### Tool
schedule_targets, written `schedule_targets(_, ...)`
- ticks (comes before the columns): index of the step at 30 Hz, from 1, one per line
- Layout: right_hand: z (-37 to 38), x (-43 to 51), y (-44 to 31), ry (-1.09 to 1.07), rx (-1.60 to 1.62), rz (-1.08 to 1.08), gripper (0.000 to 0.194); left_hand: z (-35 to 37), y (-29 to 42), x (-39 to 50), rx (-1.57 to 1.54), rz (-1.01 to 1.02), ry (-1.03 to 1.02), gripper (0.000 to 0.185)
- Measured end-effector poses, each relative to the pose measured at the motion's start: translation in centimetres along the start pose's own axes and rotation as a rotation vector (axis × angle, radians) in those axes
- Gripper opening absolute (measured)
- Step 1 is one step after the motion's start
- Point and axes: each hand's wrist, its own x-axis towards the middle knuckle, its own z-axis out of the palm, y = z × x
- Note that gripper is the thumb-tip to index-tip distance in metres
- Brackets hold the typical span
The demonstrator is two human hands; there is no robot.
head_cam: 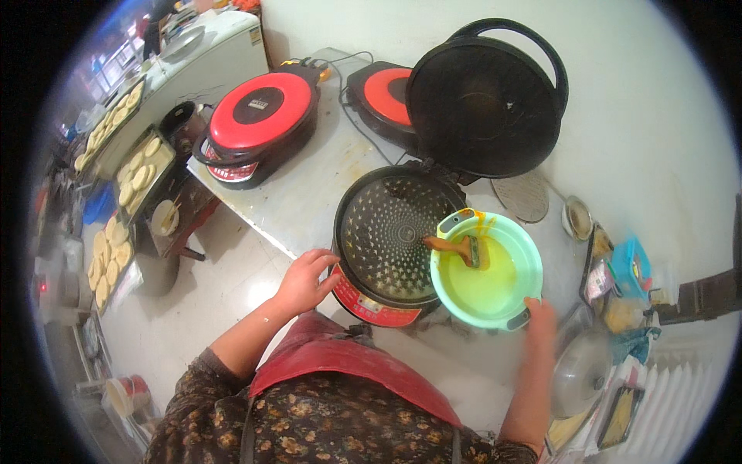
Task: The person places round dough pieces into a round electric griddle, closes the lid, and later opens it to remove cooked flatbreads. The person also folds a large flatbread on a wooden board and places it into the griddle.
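My right hand (539,316) grips the lower handle of a mint-green plastic bowl (524,243). Yellow liquid lies in the bowl, and a brush with a wooden handle (449,245) rests in it, its handle sticking out over the left rim. The bowl overlaps the right edge of an electric griddle pan (382,232), whose star-patterned plate is bare. Its black lid (484,104) stands raised behind. My left hand (307,281), with fingers apart and holding nothing, is at the griddle's left front edge; whether it touches the rim I cannot tell.
Two more electric griddles, a closed red one (261,110) and another red one (385,93), stand farther back on the table (278,203). Trays of flat dough rounds (110,255) are at the left. A glass lid (582,371), a blue basket (632,267) and a small strainer or ladle (578,217) lie right.
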Motion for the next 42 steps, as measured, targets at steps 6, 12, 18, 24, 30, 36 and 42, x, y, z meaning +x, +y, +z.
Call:
schedule_targets(6, -0.6, 2.8, -2.7, -0.091, -0.312, -0.173, 0.036, 0.5, 1.1, -2.1, 0.054, -0.087, 0.015, 0.028)
schedule_targets(12, 2.1, 4.5, -5.9, -0.090, -0.441, -0.339, 0.035, 1.4, 1.6, -0.8, 0.023, -0.086, 0.029, 0.031)
schedule_targets(18, 1.4, 4.4, -6.6, -0.141, -0.429, -0.290, 0.028, 3.5, 2.7, 2.7, -0.015, -0.023, -0.095, 0.034)
schedule_targets(24, -0.5, 3.6, -0.2, -0.127, -0.053, -0.019, 0.026, 3.9, 3.1, 2.9, -0.026, 0.021, -0.079, 0.035)
schedule_targets(30, -0.5, 1.8, 4.8, -0.053, 0.184, 0.052, 0.026, 3.1, 1.3, 0.8, -0.052, -0.035, -0.021, 0.035)
schedule_targets(36, -2.2, -1.0, 3.5, 0.069, 0.125, 0.016, 0.028, 4.3, -2.9, -2.9, -0.156, -0.480, 0.012, 0.037)
schedule_targets(42, -3.9, -2.0, 3.3, 0.075, -0.227, 0.050, 0.038, 7.8, -5.1, -6.4, -1.045, -1.237, -0.047, 0.042)
